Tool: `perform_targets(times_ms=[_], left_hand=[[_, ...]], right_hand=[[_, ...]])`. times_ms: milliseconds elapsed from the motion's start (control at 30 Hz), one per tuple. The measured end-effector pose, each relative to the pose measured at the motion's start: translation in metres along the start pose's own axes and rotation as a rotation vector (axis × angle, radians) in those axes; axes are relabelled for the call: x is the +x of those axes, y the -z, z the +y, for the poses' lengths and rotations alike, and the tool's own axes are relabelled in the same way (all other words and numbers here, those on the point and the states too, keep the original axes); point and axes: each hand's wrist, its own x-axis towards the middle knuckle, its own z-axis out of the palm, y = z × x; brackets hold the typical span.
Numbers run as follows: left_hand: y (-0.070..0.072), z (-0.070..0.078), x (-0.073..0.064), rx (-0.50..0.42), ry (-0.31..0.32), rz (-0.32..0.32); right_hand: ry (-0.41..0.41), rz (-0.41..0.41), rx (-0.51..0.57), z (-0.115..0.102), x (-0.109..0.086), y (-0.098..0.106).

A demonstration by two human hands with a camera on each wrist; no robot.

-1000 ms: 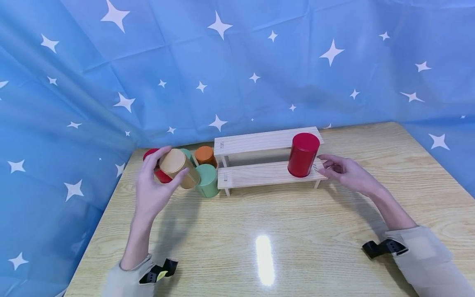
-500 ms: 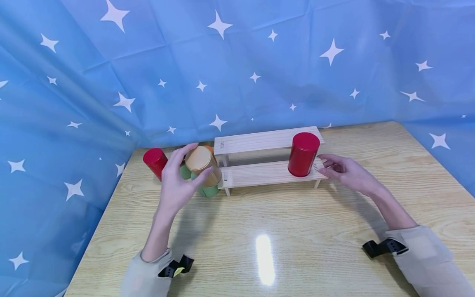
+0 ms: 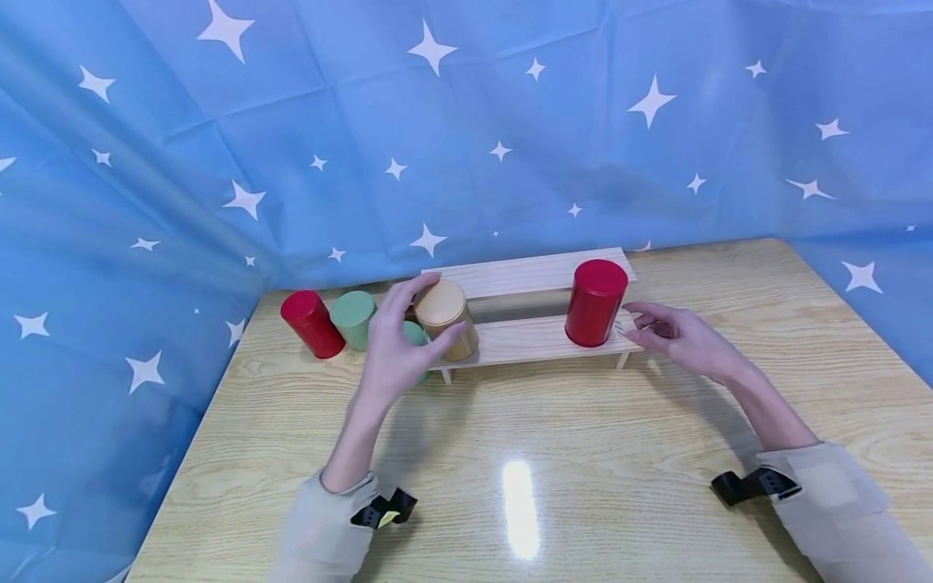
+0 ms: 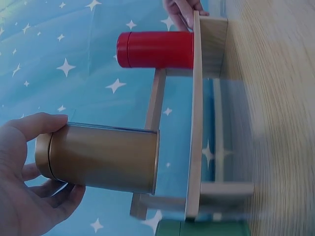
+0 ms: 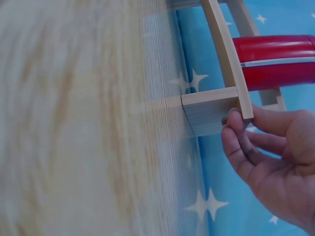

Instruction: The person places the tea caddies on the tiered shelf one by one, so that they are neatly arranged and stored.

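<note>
My left hand [image 3: 399, 344] grips a gold cylindrical canister [image 3: 455, 324] near its lid, thumb on one side and fingers on the other. In the left wrist view the gold canister [image 4: 106, 160] is upright relative to the shelf, with a gap between its base and the lower board. The two-tier wooden shelf [image 3: 517, 340] bears a red canister [image 3: 598, 304] toward the right of its lower board. At that board's right end, my right hand [image 3: 678, 340] pinches the edge between thumb and fingers; the right wrist view shows this right hand [image 5: 275, 152] close up.
Left of the shelf stand another red canister [image 3: 313, 324] and a green canister [image 3: 353, 317]. A second green canister [image 3: 415, 334] is partly hidden behind my left hand. A blue star-patterned cloth [image 3: 466, 146] hangs behind the wooden table [image 3: 583, 470].
My left hand has carried the gold canister rightward, from over the group of canisters to above the lower board's left end. The right hand has stayed at the shelf's end.
</note>
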Motion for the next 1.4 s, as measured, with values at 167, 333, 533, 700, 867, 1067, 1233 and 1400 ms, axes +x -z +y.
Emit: perform_targets(times_ms=[167,333,533,700,867,1067,1233,1400], left_hand=[[-0.017,0.006,0.007,-0.038,0.016,-0.028],[-0.033,0.011,0.013,-0.089,0.059,-0.065],[-0.049,0.011,0.017,-0.086,0.103,-0.095],[-0.059,0.009,0.020,-0.083,0.125,-0.118],[-0.070,0.009,0.022,-0.100,0.114,-0.137],[-0.079,0.012,0.025,-0.106,0.136,-0.154],[-0.086,0.015,0.028,-0.100,0.152,-0.165],[-0.092,0.016,0.030,-0.091,0.151,-0.167]], right_hand=[[0.000,0.001,0.004,0.000,0.000,0.000],[-0.010,0.009,0.003,0.000,0.000,0.001],[-0.010,0.006,0.001,0.000,0.000,0.000],[-0.013,0.003,-0.002,0.000,0.000,0.000],[-0.019,0.000,-0.001,0.001,0.000,0.001],[-0.021,0.000,0.001,0.001,0.000,0.001],[-0.030,0.001,-0.001,-0.001,-0.001,0.001],[-0.033,0.000,0.005,-0.001,-0.001,0.001]])
